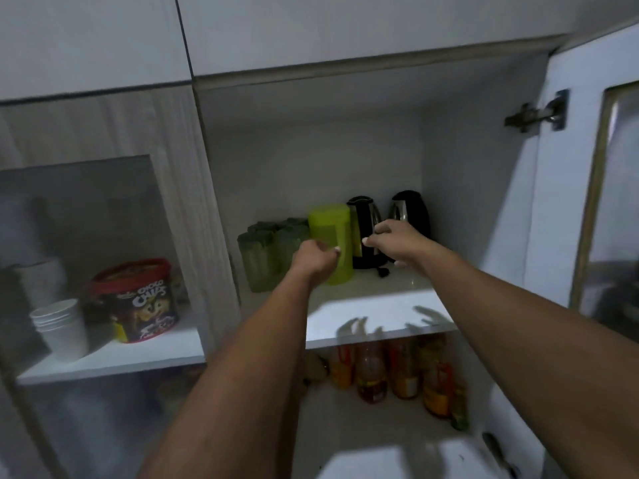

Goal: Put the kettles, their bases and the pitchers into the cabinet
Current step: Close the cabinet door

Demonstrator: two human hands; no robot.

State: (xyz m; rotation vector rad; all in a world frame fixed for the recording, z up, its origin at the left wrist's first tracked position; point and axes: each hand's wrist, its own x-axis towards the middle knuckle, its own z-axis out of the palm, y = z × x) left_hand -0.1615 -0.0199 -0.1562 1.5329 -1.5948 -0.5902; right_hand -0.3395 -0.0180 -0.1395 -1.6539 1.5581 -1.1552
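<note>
A lime green pitcher [330,233] stands upright on the white cabinet shelf [366,305]. My left hand [315,260] is curled around its lower front. To its left stand dark green pitchers [266,254] in a tight group. Right of the lime pitcher a steel and black kettle [363,223] sits on its base, with a second kettle [413,209] behind it on the right. My right hand [394,238] reaches between the two kettles with its fingers apart; the fingertips are at the nearer kettle's side. A black cord end lies in front of that kettle.
The open cabinet door [584,174] and its hinge [539,112] are on the right. Several bottles [397,371] fill the shelf below. Behind a glass door on the left are a red cereal tub [138,299] and stacked paper cups [62,326].
</note>
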